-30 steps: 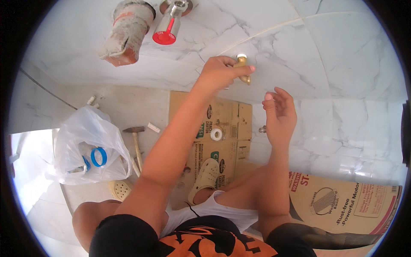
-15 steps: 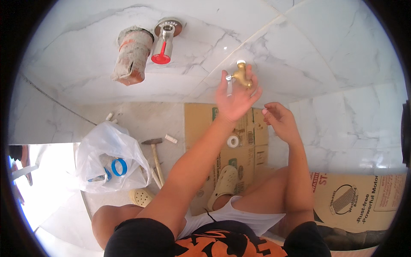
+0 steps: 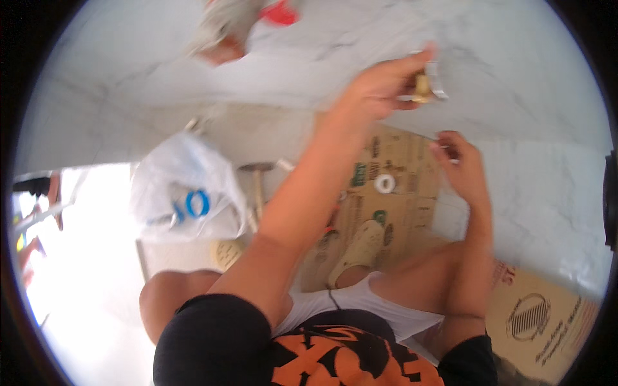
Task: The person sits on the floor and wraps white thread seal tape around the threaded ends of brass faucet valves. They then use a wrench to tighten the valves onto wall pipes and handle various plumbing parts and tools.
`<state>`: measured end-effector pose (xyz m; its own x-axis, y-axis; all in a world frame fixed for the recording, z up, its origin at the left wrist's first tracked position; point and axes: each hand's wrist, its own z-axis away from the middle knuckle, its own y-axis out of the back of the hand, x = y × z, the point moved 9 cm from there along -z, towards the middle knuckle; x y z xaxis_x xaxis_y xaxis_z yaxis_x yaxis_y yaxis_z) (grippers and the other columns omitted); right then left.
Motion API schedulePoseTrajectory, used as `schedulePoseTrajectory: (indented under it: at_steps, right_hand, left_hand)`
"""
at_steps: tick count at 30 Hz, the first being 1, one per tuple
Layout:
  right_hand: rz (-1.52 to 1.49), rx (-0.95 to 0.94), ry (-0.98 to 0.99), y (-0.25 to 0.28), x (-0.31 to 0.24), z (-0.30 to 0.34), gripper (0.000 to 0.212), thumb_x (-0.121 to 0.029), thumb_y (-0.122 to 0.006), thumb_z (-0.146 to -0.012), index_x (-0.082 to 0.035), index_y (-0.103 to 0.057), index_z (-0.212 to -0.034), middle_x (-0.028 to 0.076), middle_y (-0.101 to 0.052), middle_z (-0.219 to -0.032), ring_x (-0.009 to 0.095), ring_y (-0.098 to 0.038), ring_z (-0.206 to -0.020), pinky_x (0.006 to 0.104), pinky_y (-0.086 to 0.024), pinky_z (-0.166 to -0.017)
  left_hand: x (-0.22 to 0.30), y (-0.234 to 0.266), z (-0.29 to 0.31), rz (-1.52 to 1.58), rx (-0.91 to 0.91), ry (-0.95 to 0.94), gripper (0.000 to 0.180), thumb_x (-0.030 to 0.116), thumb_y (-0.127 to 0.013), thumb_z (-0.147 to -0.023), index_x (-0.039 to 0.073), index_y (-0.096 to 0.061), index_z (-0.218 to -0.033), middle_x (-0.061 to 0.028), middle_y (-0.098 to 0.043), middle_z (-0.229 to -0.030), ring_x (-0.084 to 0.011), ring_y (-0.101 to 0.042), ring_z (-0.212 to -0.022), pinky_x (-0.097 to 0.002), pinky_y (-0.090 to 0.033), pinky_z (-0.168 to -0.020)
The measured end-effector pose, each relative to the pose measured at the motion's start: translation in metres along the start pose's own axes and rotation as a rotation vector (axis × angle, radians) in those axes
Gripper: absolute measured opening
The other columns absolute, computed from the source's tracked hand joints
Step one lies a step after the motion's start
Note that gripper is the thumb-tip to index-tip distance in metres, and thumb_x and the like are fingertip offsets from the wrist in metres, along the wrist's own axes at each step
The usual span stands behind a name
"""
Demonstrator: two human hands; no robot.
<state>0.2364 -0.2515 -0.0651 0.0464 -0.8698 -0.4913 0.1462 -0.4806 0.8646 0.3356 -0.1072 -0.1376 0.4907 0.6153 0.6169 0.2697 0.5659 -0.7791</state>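
My left hand (image 3: 386, 82) reaches up to the tiled wall, fingers closed around a brass tap (image 3: 421, 89). The tap's pale metal lever (image 3: 436, 80) shows to the right of its body. Blur and my fingers hide where the tap meets the wall. Lower and to the right, my right hand (image 3: 465, 168) hangs apart from the tap, its fingers curled in with the thumb near them. Whether it pinches something small cannot be made out. Below the hands, a white tape roll (image 3: 378, 184) lies on flattened cardboard (image 3: 412, 161).
A white plastic bag (image 3: 161, 174) holding blue rings stands at left, beside a hammer (image 3: 259, 186). High on the wall are a mortar-caked pipe stub (image 3: 225, 29) and a red valve handle (image 3: 280, 11). A printed carton (image 3: 515, 309) lies at lower right.
The view has shifted, moving the scene up and right. My left hand has gone from open fingers behind the tap to closed around it. The tap's lever has swung from left to right.
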Motion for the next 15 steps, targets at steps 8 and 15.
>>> schedulePoseTrajectory:
  at_steps: [8, 15]
  right_hand:
    - [0.028, -0.078, -0.059, -0.004, -0.006, 0.005, 0.030, -0.018, -0.067, -0.100, 0.003, -0.063, -0.122, 0.013, -0.071, -0.107, 0.019, -0.067, -0.097, 0.0319, -0.052, -0.090]
    - [0.121, -0.137, -0.093, -0.009, 0.008, 0.010, 0.030, -0.019, -0.065, -0.101, 0.002, -0.062, -0.123, 0.011, -0.069, -0.105, 0.019, -0.066, -0.099, 0.0326, -0.052, -0.088]
  left_hand:
    - [-0.029, -0.057, -0.019, 0.931, -0.519, -0.052, 0.061, 0.063, -0.058, -0.096, 0.004, -0.070, -0.105, -0.0108, -0.073, -0.087, -0.0172, -0.061, -0.058, -0.0376, -0.053, -0.068]
    - [-0.025, -0.048, -0.024, 0.627, -0.435, -0.087, 0.042, 0.044, -0.068, -0.095, 0.003, -0.072, -0.100, -0.0113, -0.073, -0.084, -0.0168, -0.062, -0.053, -0.0384, -0.056, -0.064]
